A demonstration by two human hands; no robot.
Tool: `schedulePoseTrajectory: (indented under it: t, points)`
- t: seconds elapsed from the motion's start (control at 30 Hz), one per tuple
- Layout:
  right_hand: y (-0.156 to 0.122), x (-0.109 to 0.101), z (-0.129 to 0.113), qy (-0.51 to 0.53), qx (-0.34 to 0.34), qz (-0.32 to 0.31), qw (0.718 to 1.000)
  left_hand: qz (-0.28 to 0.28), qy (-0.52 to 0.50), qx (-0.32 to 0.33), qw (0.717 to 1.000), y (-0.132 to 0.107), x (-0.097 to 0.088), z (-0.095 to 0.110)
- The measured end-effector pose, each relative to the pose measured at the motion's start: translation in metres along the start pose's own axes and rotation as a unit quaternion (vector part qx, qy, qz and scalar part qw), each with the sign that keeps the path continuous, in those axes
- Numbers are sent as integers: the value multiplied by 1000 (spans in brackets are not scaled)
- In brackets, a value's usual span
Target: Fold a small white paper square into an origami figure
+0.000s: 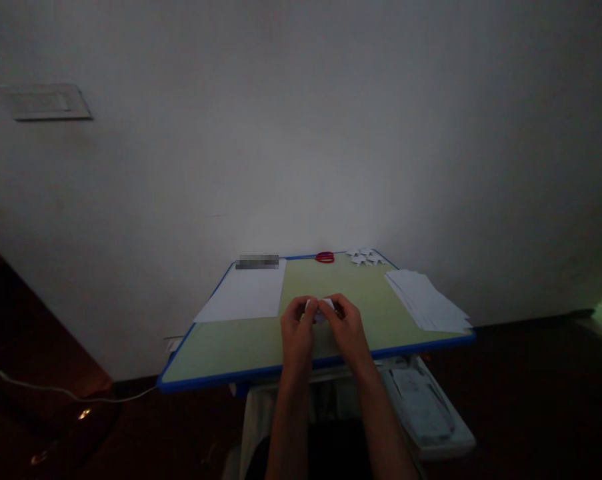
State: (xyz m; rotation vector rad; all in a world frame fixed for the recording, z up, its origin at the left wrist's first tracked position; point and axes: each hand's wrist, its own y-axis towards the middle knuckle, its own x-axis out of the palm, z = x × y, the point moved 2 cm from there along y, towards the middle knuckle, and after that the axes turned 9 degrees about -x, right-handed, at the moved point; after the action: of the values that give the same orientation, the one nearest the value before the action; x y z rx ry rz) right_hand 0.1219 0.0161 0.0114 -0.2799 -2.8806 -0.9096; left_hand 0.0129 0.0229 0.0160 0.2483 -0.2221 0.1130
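Note:
Between my two hands is a small piece of folded white paper, held a little above the near middle of the table. My left hand grips its left side, thumb pressed on it. On the other side my right hand pinches the paper with thumb and fingers. Much of the paper is hidden behind the thumbs, so its exact shape does not show.
The pale green table has a blue rim. White sheets lie left, below a blurred dark strip. Red-handled scissors and several folded paper pieces are at the back. A paper stack lies right; an open drawer juts out below.

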Motion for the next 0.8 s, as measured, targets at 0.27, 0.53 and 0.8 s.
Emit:
schedulePoseTrajectory:
  t: [0.27,0.53,0.8]
  points:
    - [2,4,-2,12,2,15,1000,8,1,17,1000,1,0,1]
    - [3,1,2,18,-14,19,1000,15,-21,-16,1000,5,-2,-4]
    - [1,1,2,2,-19,18,1000,11,-9,13,1000,7,-5,-5]
